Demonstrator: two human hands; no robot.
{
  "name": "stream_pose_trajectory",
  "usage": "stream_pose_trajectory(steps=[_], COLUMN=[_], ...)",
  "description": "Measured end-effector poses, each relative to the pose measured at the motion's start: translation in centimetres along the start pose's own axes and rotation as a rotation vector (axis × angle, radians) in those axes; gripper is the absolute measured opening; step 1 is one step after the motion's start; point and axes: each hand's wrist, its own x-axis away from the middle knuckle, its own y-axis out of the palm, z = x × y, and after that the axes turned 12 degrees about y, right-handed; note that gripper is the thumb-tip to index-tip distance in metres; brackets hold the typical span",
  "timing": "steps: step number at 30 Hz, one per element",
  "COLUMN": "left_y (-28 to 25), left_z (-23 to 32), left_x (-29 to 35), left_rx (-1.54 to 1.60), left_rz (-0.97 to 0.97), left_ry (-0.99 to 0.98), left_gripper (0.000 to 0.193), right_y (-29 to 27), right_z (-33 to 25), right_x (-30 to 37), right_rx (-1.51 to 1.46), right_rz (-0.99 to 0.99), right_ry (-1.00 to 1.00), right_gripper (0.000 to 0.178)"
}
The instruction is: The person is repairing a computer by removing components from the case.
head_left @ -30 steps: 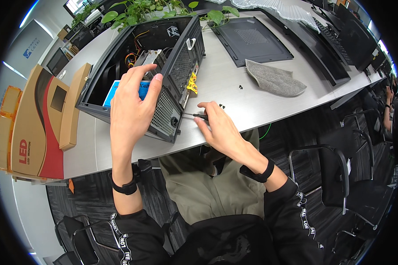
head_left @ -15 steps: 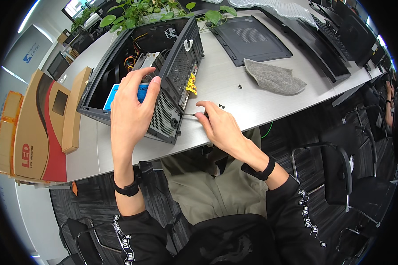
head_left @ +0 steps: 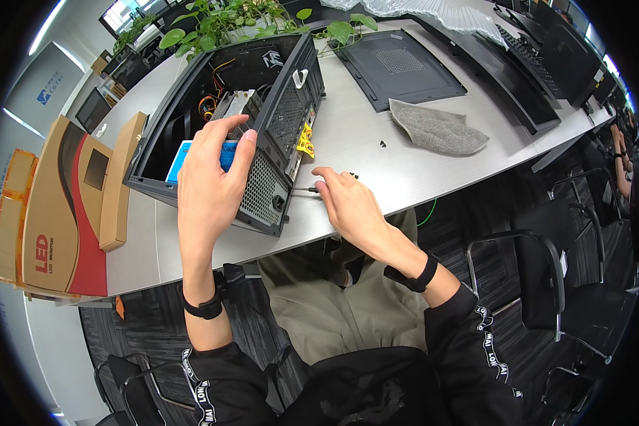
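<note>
Pinching a thin screwdriver (head_left: 307,189) in my right hand (head_left: 351,204), fingers closed, tip at the computer case (head_left: 282,113) on the table (head_left: 405,186). Left hand (head_left: 213,170) half-open over the case, thumb apart, no hold visible, probably bracing it.

Pale bench (head_left: 419,174) above dark streaked carpet (head_left: 465,213); right of the bench, black chairs (head_left: 541,245); beyond its left, grey wall (head_left: 32,117), light strip (head_left: 45,28).
</note>
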Motion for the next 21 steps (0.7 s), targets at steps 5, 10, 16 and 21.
stream_pose_trajectory(steps=[5,10,16,21], left_y=[-0.19,-0.1,-0.19,-0.13], left_z=[0.27,0.49,0.43,0.45], left_x=[-0.09,-0.19,-0.11,-0.14], left_rx=[-0.001,-0.002,0.0,-0.001], left_rz=[-0.04,-0.041,-0.041,-0.037], left_ry=[-0.018,-0.029,-0.035,-0.029], left_gripper=[0.037,0.037,0.037,0.037], right_y=[-0.02,0.31,0.35,-0.07], right_z=[0.23,0.69,0.82,0.16], right_x=[-0.21,-0.11,0.12,0.14], right_rx=[0.028,-0.173,0.043,-0.061], right_rz=[0.079,0.063,0.035,0.075], right_ry=[-0.146,-0.084,-0.12,-0.117], right_gripper=[0.03,0.032,0.033,0.033])
